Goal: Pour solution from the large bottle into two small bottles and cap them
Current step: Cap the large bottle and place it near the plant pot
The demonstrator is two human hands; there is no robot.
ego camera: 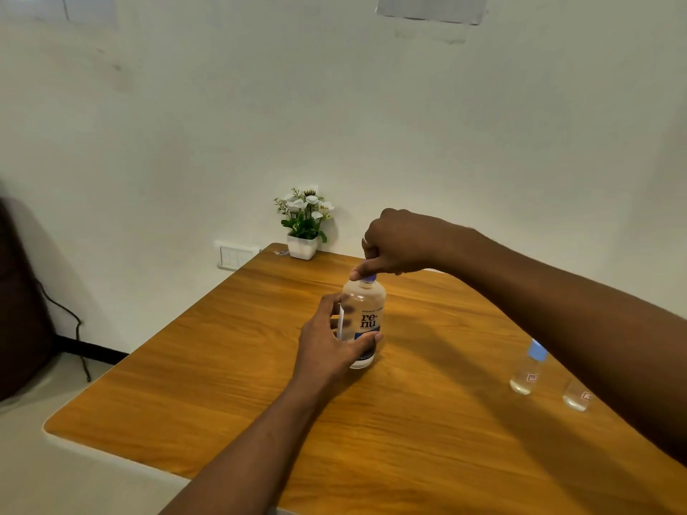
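Note:
The large clear bottle (366, 310) with a "renu" label stands upright near the middle of the wooden table (223, 395). My left hand (327, 343) wraps around its lower half. My right hand (394, 243) pinches the blue cap (369, 279) on its top from above. At the right, a small clear bottle with a light blue cap (528, 368) stands upright. A second small bottle (577, 397) stands beside it, its top hidden behind my right forearm.
A white pot of white flowers (305, 221) sits at the table's far corner against the wall. A wall socket plate (234, 255) is left of it. A dark chair (18, 302) and a cable stand on the floor at the left.

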